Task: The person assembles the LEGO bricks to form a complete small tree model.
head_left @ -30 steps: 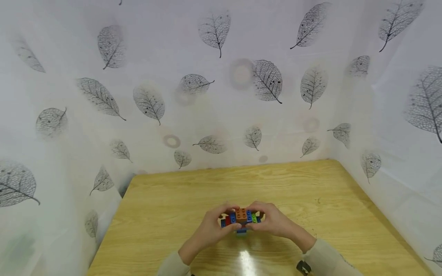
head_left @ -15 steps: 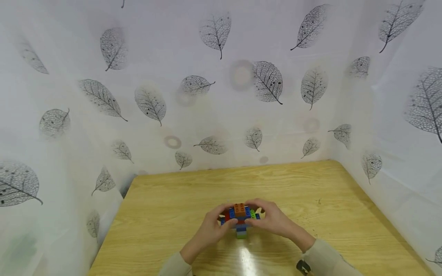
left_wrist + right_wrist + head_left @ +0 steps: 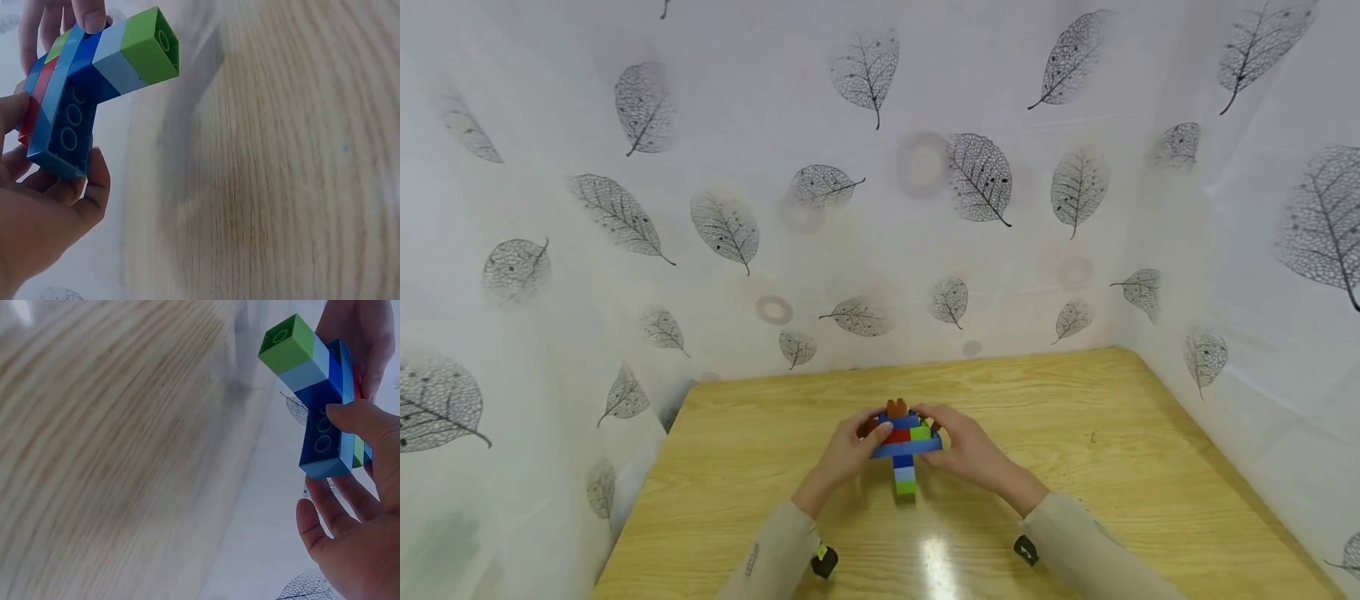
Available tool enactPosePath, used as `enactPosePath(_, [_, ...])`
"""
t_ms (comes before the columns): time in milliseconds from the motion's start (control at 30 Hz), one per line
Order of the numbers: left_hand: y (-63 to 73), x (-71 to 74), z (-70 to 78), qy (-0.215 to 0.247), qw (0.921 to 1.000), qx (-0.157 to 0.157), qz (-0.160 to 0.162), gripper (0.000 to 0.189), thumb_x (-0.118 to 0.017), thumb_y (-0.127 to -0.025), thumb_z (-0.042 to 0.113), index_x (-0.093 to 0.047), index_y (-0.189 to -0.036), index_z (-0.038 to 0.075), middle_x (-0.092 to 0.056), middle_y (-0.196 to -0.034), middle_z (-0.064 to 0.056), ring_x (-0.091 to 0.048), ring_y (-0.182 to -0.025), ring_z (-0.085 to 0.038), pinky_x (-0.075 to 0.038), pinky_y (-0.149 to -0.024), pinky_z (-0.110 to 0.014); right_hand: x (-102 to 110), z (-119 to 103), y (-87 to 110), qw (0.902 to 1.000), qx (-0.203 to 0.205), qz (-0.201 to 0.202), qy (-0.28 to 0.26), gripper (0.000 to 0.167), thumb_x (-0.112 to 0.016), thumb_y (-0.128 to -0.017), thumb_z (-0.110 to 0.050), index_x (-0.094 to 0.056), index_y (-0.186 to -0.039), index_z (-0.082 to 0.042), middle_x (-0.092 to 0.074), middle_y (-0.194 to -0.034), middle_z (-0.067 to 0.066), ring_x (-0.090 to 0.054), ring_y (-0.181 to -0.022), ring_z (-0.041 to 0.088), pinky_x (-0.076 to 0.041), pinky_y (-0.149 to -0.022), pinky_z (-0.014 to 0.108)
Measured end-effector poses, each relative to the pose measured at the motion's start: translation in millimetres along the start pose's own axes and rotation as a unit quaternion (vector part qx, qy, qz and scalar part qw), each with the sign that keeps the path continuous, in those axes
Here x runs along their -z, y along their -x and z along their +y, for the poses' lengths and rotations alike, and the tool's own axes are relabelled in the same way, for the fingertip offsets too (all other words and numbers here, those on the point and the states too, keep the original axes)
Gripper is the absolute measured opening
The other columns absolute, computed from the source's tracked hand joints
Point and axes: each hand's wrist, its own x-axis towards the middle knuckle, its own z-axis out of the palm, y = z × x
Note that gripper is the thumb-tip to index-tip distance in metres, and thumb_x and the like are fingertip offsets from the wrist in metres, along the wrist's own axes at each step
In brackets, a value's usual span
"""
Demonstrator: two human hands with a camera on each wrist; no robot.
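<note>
Both hands hold a model of toy building bricks (image 3: 901,447) up off the table. Its narrow stem has a green brick (image 3: 149,47) at the lower end, then light blue and dark blue. Above spreads a wide blue layer, then red and green, more blue, and an orange brick (image 3: 897,408) on top. My left hand (image 3: 842,454) grips the left side, thumb on the near face. On the right side my right hand (image 3: 973,450) pinches the wide part, its thumb (image 3: 356,419) against the blue underside. Some far-side fingers are hidden behind the bricks.
A wood-grain table (image 3: 760,467) lies under the hands. White sheeting (image 3: 865,242) with a dark leaf print encloses its back and sides. Small dark devices sit at the left wrist (image 3: 824,561) and the right wrist (image 3: 1026,550).
The brick model has moved away from me and a little left, tilting so its stem and near face show. Both hands have travelled with it, keeping their grip.
</note>
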Motion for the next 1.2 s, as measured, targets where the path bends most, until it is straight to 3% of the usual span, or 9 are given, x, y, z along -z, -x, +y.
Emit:
enactPosePath(67, [-5.4, 1.6, -4.0, -0.003, 1.0, 0.007, 0.001, 0.046, -0.061, -0.108, 0.033, -0.059, -0.147, 0.007, -0.069, -0.134, -0.019, -0.066, -0.116, -0.029, -0.055, -0.101, -0.048, -2.2, 2.7, -5.0, 1.0, -0.006, 0.0, 0.004, 0.07, -0.084, -0.088, -0.007, -0.054, -0.151, -0.01, -0.065, -0.141, 0.011, -0.066, -0.11, 0.026, -0.058, -0.093, 0.052])
enactPosePath(200, [-11.0, 3.4, -13.0, 0.017, 0.9998, 0.004, 0.009, 0.047, -0.068, -0.105, 0.025, -0.058, -0.147, 0.005, -0.071, -0.128, -0.023, -0.069, -0.115, -0.034, -0.057, -0.099, -0.048, -3.1, 8.3, -13.4, 0.9997, -0.017, -0.01, 0.017, 0.07, -0.085, -0.087, -0.01, -0.054, -0.15, -0.006, -0.068, -0.136, 0.012, -0.066, -0.103, 0.023, -0.059, -0.089, 0.05])
enactPosePath(333, [-11.5, 5.5, -19.1, 0.029, 0.9996, -0.006, 0.005, 0.055, -0.074, -0.1, 0.017, -0.055, -0.15, 0.005, -0.069, -0.132, -0.024, -0.068, -0.12, -0.036, -0.056, -0.101, -0.043, -2.4, 14.6, -19.1, 0.9988, -0.04, -0.024, 0.011, 0.069, -0.084, -0.088, -0.012, -0.054, -0.151, -0.004, -0.07, -0.131, 0.011, -0.064, -0.099, 0.019, -0.059, -0.082, 0.039])
enactPosePath(500, [-10.9, 5.9, -24.6, 0.002, 0.9997, -0.021, -0.007, 0.059, -0.077, -0.098, 0.016, -0.054, -0.151, 0.002, -0.067, -0.138, -0.021, -0.067, -0.118, -0.034, -0.055, -0.093, -0.029, -4.6, 25.1, -23.4, 0.9964, -0.076, -0.035, -0.015, 0.068, -0.081, -0.089, -0.011, -0.054, -0.151, -0.003, -0.071, -0.126, 0.012, -0.064, -0.098, 0.019, -0.054, -0.076, 0.026])
enactPosePath(633, [-10.3, 2.9, -29.0, -0.017, 0.9997, -0.018, -0.003, 0.059, -0.078, -0.097, 0.016, -0.056, -0.149, 0.0, -0.067, -0.135, -0.02, -0.069, -0.113, -0.032, -0.056, -0.092, -0.03, -9.1, 31.6, -25.4, 0.9937, -0.098, -0.047, -0.029, 0.068, -0.078, -0.09, -0.01, -0.053, -0.152, -0.003, -0.07, -0.129, 0.013, -0.064, -0.102, 0.02, -0.055, -0.082, 0.031])
enactPosePath(867, [-7.4, -0.2, -30.6, -0.06, 0.9981, 0.004, 0.01, 0.055, -0.075, -0.1, 0.024, -0.059, -0.144, -0.004, -0.067, -0.137, -0.024, -0.068, -0.115, -0.033, -0.056, -0.101, -0.05, -16.0, 36.8, -29.4, 0.9871, -0.139, -0.067, -0.042, 0.069, -0.078, -0.091, -0.013, -0.051, -0.154, -0.006, -0.068, -0.133, 0.015, -0.065, -0.106, 0.022, -0.057, -0.087, 0.037])
enactPosePath(1000, [-5.8, -1.1, -33.7, -0.061, 0.9978, 0.024, 0.0, 0.055, -0.07, -0.103, 0.029, -0.058, -0.145, -0.003, -0.065, -0.141, -0.023, -0.065, -0.123, -0.035, -0.051, -0.107, -0.054, -19.0, 40.0, -30.8, 0.9848, -0.148, -0.081, -0.043, 0.069, -0.077, -0.092, -0.015, -0.05, -0.155, -0.004, -0.067, -0.134, 0.016, -0.064, -0.108, 0.021, -0.056, -0.093, 0.04])
enactPosePath(1200, [-5.4, -0.9, -37.3, -0.079, 0.9966, 0.025, -0.006, 0.055, -0.069, -0.104, 0.03, -0.059, -0.145, -0.004, -0.062, -0.143, -0.026, -0.058, -0.135, -0.044, -0.045, -0.113, -0.06, -20.7, 41.3, -33.5, 0.9851, -0.145, -0.087, -0.033, 0.066, -0.077, -0.093, -0.016, -0.052, -0.152, -0.002, -0.068, -0.135, 0.015, -0.063, -0.109, 0.021, -0.054, -0.098, 0.046])
